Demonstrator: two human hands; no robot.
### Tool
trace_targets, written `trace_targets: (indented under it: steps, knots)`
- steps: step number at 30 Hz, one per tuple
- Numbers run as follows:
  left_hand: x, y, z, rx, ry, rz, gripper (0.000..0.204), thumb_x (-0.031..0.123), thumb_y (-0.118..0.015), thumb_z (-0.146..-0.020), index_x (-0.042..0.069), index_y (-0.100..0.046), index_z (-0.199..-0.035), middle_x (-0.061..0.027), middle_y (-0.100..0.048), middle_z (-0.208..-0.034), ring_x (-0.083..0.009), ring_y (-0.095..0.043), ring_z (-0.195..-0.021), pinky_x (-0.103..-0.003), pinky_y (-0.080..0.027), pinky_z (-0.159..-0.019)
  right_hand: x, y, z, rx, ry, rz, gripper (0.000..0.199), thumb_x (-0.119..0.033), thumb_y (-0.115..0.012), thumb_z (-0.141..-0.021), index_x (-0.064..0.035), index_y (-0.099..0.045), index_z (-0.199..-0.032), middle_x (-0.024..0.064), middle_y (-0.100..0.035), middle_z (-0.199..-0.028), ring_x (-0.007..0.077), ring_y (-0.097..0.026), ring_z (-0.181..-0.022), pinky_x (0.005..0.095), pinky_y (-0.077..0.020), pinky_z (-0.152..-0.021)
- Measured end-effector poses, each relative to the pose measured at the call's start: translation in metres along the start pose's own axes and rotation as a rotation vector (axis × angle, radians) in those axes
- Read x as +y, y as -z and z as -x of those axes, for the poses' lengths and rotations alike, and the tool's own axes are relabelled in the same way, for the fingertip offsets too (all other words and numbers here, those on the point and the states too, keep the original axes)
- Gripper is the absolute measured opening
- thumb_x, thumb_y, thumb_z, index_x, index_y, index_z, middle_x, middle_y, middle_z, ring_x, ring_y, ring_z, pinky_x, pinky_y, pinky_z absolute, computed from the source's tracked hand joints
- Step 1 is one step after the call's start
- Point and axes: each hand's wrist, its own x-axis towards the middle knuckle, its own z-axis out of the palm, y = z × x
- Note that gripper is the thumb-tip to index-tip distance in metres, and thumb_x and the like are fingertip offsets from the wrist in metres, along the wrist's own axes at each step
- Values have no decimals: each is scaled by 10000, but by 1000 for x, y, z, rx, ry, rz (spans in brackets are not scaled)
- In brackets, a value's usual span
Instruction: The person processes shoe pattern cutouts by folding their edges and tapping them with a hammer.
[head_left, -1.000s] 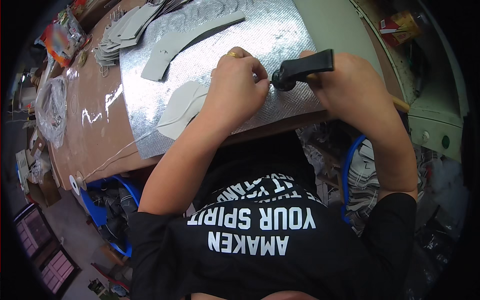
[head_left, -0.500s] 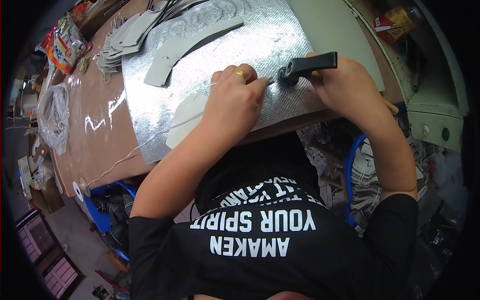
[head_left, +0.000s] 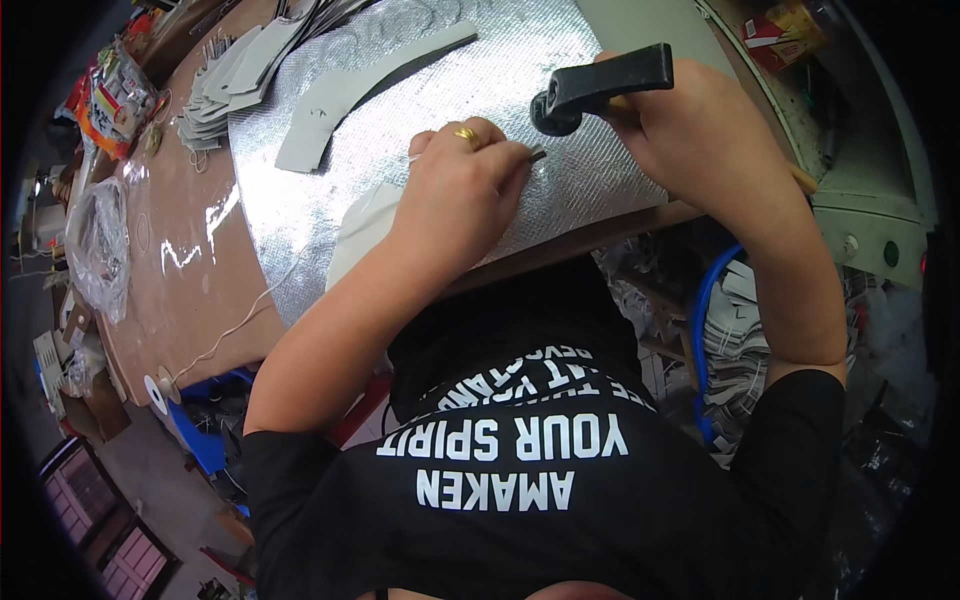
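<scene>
My right hand (head_left: 690, 125) is closed round the handle of a black-headed hammer (head_left: 610, 82), whose light wooden handle end shows beyond my wrist. The hammer head is raised over the shiny silver sheet (head_left: 400, 130) on the table. Left of it, my left hand (head_left: 465, 180) is closed close over that sheet, with a gold ring on one finger. A short, narrow dark piece (head_left: 538, 156) sticks out between thumb and fingertips; its kind is unclear. A white flat piece (head_left: 365, 225) lies partly hidden under my left forearm. A curved white cut piece (head_left: 370, 90) lies beyond my left hand.
Stacked white cut pieces (head_left: 235, 80) lie at the far left of the brown table (head_left: 190, 290). A clear plastic bag (head_left: 98, 250) and a colourful packet (head_left: 115, 100) are at its left edge. Beside my right arm is a blue-rimmed basket (head_left: 703, 330) full of cut pieces.
The hammer has lifted up and away from the small dark piece, with my right hand rising too. My left hand has stayed nearly in place, keeping its pinch.
</scene>
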Motion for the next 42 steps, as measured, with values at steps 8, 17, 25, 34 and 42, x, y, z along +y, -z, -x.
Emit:
trace_targets:
  steps: [8,17,25,34,42]
  knots:
    - [4,5,-5,-44,-164,-204,128,100,-727,-802,109,-743,-929,-44,-651,-887,-234,-631,-858,-377,-413,-779,-6,-1,4,-120,-38,84,125,-91,-621,-838,-84,-683,-947,152,-672,-716,344,-684,-704,449,-540,-634]
    - [3,6,-4,-38,-96,-115,88,118,-662,-797,73,-728,-834,-65,-649,-869,-263,-625,-889,-393,-421,-825,-13,-11,2,-125,55,169,143,-76,-568,-860,-78,-662,-968,154,-682,-756,343,-692,-745,451,-549,-644]
    - [1,-6,-9,73,54,59,110,110,-732,-804,49,-770,-888,-97,-673,-839,-286,-643,-750,-392,-516,-712,2,-6,13,-31,-59,150,131,-86,-603,-861,-86,-665,-975,157,-688,-768,347,-687,-729,440,-556,-654]
    - [5,0,-3,45,104,-84,108,147,-738,-805,87,-789,-879,-62,-683,-885,-256,-599,-947,-401,-433,-863,4,-17,15,-241,-124,147,165,-78,-616,-845,-71,-678,-997,177,-701,-792,352,-706,-736,440,-579,-681]
    - [0,5,-1,8,229,71,121,182,-720,-808,99,-797,-851,-59,-696,-906,-261,-589,-962,-436,-393,-903,-15,-8,7,-262,-132,126,157,-65,-581,-886,-72,-665,-1018,163,-697,-795,331,-704,-750,433,-564,-678]
